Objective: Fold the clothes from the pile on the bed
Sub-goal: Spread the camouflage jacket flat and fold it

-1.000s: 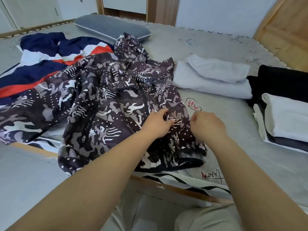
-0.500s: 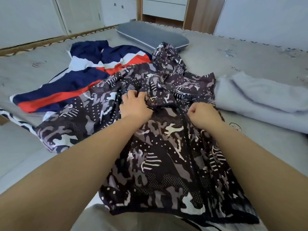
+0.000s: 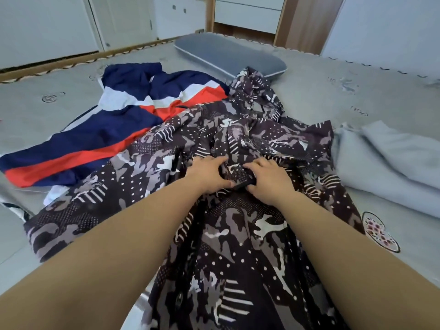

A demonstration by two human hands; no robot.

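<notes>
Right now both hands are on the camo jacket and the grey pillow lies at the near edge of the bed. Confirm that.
Not quite. Both hands are on the camo jacket, but the grey pillow lies at the far side of the bed, beyond the jacket. The head view shows this.

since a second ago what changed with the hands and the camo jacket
Both hands moved up the camo jacket from near its hem to its middle. The left hand and right hand have come close together, pinching a fold of fabric between them. The jacket stays spread on the bed, still overlapping the navy, white and red jacket; the grey folded garment is untouched.
</notes>
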